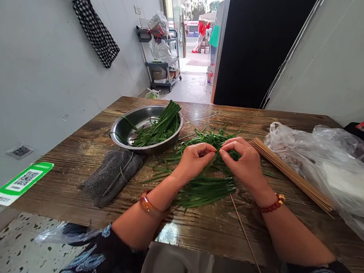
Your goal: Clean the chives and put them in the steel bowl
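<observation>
My left hand (197, 158) and my right hand (241, 158) are close together over the table, thumbs and forefingers pinched on a green Chinese chive leaf (211, 161). Loose chives (213, 137) lie in a heap behind and beneath them. Just below my hands, a flat row of chives (206, 191) lies side by side. From its right end a thin bamboo skewer (248, 241) runs toward me past the table edge; whether it passes through the whole row is hidden. Most of the held leaf is covered by my fingers.
A steel bowl (116, 124) with more chives stands at the back left, a grey mesh cloth (109, 178) before it. On the right lie a bundle of bamboo skewers (291, 173) and clear plastic bags (342, 164). A QR-code card (21, 182) is at the left edge.
</observation>
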The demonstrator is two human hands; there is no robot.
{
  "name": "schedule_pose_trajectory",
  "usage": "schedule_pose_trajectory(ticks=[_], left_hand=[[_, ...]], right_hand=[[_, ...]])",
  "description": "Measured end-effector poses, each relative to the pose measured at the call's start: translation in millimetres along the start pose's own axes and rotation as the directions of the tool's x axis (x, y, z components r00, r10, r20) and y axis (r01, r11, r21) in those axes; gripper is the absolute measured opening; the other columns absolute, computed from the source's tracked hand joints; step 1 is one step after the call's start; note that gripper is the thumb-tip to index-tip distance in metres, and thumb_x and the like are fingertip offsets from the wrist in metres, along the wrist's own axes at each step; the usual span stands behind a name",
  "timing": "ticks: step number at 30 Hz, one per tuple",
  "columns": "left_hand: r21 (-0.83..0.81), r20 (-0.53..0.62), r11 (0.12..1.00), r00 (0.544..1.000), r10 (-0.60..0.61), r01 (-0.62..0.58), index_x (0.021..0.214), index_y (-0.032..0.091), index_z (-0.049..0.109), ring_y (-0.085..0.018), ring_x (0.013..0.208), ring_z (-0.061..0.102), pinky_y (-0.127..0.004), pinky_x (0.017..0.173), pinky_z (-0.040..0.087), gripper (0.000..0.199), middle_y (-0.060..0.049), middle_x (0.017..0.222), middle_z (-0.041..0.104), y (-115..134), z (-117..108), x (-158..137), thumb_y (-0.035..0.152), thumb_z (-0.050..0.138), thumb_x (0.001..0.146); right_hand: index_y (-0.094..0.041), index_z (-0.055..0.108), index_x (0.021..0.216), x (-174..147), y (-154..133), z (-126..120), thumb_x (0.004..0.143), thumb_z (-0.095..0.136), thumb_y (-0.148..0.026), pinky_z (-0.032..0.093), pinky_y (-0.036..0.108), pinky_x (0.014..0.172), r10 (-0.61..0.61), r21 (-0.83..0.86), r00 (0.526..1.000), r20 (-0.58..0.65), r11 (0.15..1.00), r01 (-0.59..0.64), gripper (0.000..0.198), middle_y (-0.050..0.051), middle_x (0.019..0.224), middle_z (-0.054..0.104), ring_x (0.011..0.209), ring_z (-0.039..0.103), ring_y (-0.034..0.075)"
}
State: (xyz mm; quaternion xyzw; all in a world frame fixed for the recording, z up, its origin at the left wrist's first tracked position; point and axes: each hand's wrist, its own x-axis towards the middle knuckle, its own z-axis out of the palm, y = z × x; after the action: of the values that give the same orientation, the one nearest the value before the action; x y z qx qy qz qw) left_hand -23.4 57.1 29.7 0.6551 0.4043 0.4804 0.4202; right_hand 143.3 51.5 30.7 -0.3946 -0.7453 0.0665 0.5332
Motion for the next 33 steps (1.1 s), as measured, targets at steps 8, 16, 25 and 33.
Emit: schedule_pose_trajectory(ticks=[8,16,25,33], left_hand=[[0.049,0.016,0.999,1.000,0.007,-0.008,0.081,0.014,0.068,-0.008,0.055,0.046,-0.020,0.053,0.036,0.013,0.002,0.061,0.057,5.3,1.3,-2.1,0.025,0.062,0.076],[0.078,0.070,0.997,0.997,0.020,-0.025,0.083,0.014,0.067,-0.010,0.062,0.058,-0.021,0.058,0.045,0.017,-0.001,0.069,0.065,6.2,0.1,-2.6,0.027,0.056,0.082],[-0.001,0.035,1.000,0.999,-0.020,0.020,0.080,0.014,0.063,-0.009,0.055,0.054,-0.021,0.055,0.044,0.010,0.001,0.064,0.062,0.9,1.1,-0.4,0.023,0.064,0.076],[-0.044,0.009,0.999,0.999,-0.031,0.031,0.078,0.015,0.063,-0.008,0.054,0.053,-0.020,0.054,0.042,0.011,0.001,0.063,0.063,2.4,-0.8,0.0,0.025,0.065,0.075]], right_hand=[[-0.023,0.060,0.071,0.1,1.1,0.6,0.079,0.060,-0.017,0.049,0.037,0.077,0.024,-0.031,1.000,-0.003,0.999,-0.024,0.011,0.004,0.082,0.067,0.082,0.063,0.020],[-0.022,0.059,0.070,-0.4,2.7,1.3,0.079,0.061,-0.017,0.048,0.036,0.077,0.028,-0.045,1.000,-0.008,0.999,-0.029,0.011,0.004,0.082,0.067,0.081,0.063,0.020],[-0.021,0.061,0.070,-0.6,4.6,2.2,0.081,0.060,-0.020,0.048,0.034,0.075,0.100,0.012,0.995,-0.002,0.995,-0.100,0.010,0.004,0.083,0.068,0.081,0.062,0.019],[-0.023,0.070,0.091,1.1,7.9,-4.0,0.090,0.051,-0.027,0.049,0.034,0.077,0.164,0.111,0.986,0.011,0.980,-0.164,0.019,0.005,0.095,0.070,0.092,0.064,0.020]])
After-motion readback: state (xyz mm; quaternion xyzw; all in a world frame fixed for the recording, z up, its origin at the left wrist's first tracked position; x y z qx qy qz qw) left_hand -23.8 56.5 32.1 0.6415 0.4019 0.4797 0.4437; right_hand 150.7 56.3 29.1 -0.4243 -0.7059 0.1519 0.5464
